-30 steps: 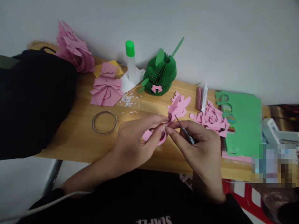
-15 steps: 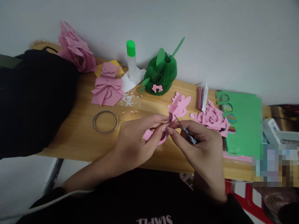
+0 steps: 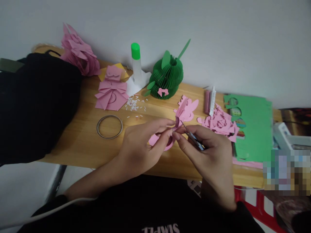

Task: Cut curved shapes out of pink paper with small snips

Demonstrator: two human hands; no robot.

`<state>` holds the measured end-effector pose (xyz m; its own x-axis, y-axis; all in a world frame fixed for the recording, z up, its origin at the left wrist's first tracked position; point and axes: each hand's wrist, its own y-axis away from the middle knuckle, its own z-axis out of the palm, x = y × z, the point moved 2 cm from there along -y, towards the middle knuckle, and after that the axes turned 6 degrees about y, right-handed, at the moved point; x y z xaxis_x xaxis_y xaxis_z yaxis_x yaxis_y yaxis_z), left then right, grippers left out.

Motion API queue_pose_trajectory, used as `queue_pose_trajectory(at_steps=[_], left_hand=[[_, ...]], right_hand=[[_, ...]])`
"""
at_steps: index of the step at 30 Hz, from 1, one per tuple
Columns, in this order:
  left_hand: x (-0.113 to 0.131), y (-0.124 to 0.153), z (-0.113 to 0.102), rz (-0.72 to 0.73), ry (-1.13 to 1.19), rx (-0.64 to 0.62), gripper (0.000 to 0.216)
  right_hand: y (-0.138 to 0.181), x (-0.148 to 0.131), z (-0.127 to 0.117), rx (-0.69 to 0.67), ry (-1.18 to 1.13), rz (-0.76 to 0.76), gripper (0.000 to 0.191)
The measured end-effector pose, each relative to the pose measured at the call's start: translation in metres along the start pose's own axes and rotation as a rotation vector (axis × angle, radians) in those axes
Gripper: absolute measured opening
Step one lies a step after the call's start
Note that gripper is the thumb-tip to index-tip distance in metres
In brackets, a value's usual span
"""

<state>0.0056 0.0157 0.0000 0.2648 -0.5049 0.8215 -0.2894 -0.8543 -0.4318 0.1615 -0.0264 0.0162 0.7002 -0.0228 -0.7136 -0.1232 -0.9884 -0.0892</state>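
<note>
My left hand (image 3: pixel 147 144) is closed, pinching a folded pink paper piece (image 3: pixel 179 117) between thumb and fingertips. Its layered folds rise above the fingers, and a rounded pink part hangs below them. My right hand (image 3: pixel 210 149) is closed around dark, slim-bladed scissors (image 3: pixel 193 137), their tip pointing up and left beside the paper. The right thumb and index fingertips meet the paper close to the left thumb. The scissors' handles are mostly hidden in the palm. Just beyond the hands lies a pink paper cutout (image 3: pixel 188 108) with scalloped edges.
A green honeycomb paper figure (image 3: pixel 166 77) and a glue stick (image 3: pixel 136 63) stand near the wall. Pink scraps (image 3: pixel 220 121), a green stencil-like sheet (image 3: pixel 256 129) and a tube (image 3: pixel 213 101) lie right. Left are a tape roll (image 3: pixel 109 127), folded pink paper (image 3: pixel 112 94) and a black bag (image 3: pixel 41 103).
Both hands keep almost the same pose around the pink paper and scissors. The view has shifted very slightly; nothing else visibly moves.
</note>
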Motion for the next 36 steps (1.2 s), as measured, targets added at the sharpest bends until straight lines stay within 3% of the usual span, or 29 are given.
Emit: queue_pose_trajectory(at_steps=[5,12,16,21,30,36], left_hand=[[0.000,-0.001,0.000,-0.021,0.006,-0.004,0.016],[-0.002,-0.001,0.005,-0.128,0.008,-0.058,0.016],[-0.009,0.000,0.005,-0.157,0.092,-0.012,0.016],[-0.019,0.001,0.000,-0.352,0.225,0.013,0.014],[-0.026,0.005,-0.007,-0.266,0.098,0.032,0.017],[-0.028,0.005,-0.010,-0.226,-0.005,0.056,0.016]], right_hand=[[0.000,-0.002,0.000,0.001,0.038,-0.023,0.009],[0.003,-0.012,0.005,0.093,0.271,-0.095,0.011],[-0.004,-0.007,0.005,0.051,0.158,-0.015,0.010],[-0.017,-0.002,0.012,-0.078,-0.085,0.045,0.008],[-0.025,-0.013,0.026,-0.094,0.057,-0.006,0.012],[-0.029,-0.022,0.035,-0.007,0.353,-0.080,0.015]])
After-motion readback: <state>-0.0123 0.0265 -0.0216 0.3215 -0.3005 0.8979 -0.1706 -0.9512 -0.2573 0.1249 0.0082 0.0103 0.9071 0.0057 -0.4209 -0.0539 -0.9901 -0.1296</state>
